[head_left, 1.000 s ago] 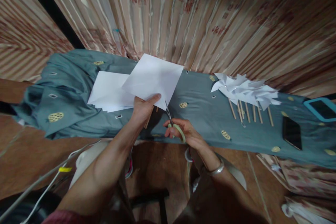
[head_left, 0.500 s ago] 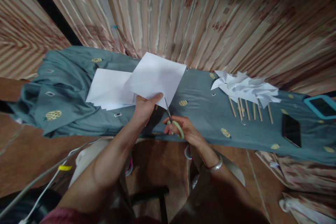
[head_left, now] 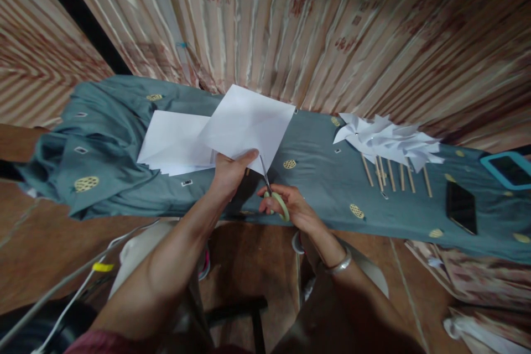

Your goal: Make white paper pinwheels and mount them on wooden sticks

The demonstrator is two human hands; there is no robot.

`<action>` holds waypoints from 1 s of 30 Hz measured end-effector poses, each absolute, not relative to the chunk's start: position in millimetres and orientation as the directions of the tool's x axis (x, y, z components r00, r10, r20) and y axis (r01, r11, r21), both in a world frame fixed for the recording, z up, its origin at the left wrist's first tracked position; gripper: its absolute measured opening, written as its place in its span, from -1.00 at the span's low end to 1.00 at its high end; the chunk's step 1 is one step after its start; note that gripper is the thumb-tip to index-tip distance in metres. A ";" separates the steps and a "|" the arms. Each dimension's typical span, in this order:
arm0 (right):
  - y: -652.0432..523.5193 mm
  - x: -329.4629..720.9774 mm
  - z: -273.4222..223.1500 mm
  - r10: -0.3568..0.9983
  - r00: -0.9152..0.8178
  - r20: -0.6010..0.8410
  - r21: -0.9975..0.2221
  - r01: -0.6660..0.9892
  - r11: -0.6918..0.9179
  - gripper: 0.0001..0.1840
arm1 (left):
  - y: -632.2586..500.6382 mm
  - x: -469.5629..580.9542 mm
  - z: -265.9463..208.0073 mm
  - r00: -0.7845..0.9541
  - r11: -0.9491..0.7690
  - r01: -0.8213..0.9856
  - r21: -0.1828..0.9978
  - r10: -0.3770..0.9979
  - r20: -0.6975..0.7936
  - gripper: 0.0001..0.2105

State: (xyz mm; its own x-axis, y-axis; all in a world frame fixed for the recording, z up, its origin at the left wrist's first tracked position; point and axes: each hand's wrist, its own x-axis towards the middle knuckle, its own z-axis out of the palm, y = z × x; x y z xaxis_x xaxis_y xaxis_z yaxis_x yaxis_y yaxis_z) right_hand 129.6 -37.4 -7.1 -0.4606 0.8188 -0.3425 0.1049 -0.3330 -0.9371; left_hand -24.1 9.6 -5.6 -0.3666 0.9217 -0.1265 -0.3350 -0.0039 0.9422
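My left hand (head_left: 231, 171) pinches the near edge of a white square sheet of paper (head_left: 253, 121), thumb on top. Green-handled scissors (head_left: 279, 203) sit in my right hand (head_left: 290, 204), with fingers through the loops. Their blades lie at the sheet's near corner, just right of my left thumb. Beneath the sheet's left side rests a stack of white paper (head_left: 176, 141). The tip of a wooden stick shows beside my left hand, mostly hidden.
White paper pinwheels (head_left: 390, 138) on wooden sticks lie in a row to the right. Beyond them are a black phone (head_left: 461, 207) and a blue-framed device (head_left: 508, 170). A teal cloth (head_left: 315, 188) covers the narrow table; a pleated curtain (head_left: 265, 27) hangs behind. A white cable (head_left: 74, 298) runs at lower left.
Almost nothing differs. The whole view has shifted by a few pixels, while both hands, the sheet and the scissors keep nearly the same position relative to each other.
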 end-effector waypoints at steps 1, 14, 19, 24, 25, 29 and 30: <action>-37.4 129.4 -7.7 0.821 -0.456 -0.344 -0.936 0.102 -0.336 -0.50 | 9.8 -24.1 -5.9 -0.368 -0.004 -0.338 0.941 0.921 -0.128 -0.65; -37.5 126.3 -10.6 0.817 -0.435 -0.378 -0.920 0.082 -0.382 -0.54 | 10.5 -25.4 -4.1 -0.361 -0.026 -0.344 0.938 0.927 -0.107 -0.63; -37.6 123.3 -9.5 0.816 -0.419 -0.399 -0.904 0.032 -0.426 -0.54 | 10.9 -25.6 -3.3 -0.344 -0.006 -0.342 0.940 0.931 -0.120 -0.72; -37.9 120.6 -5.3 0.811 -0.414 -0.414 -0.895 0.019 -0.447 -0.55 | 11.3 -25.6 -3.5 -0.354 0.005 -0.343 0.939 0.926 -0.133 -0.75; -38.0 120.1 -4.6 0.812 -0.407 -0.418 -0.892 0.013 -0.452 -0.54 | 11.2 -25.5 -3.4 -0.357 0.010 -0.343 0.939 0.924 -0.140 -0.75; -38.3 118.6 -3.8 0.819 -0.387 -0.424 -0.888 0.000 -0.460 -0.53 | 10.8 -25.0 -2.5 -0.365 0.022 -0.345 0.938 0.918 -0.156 -0.75; -38.3 118.4 -4.3 0.820 -0.387 -0.423 -0.889 0.001 -0.458 -0.53 | 10.8 -25.0 -2.2 -0.366 0.025 -0.345 0.938 0.917 -0.159 -0.75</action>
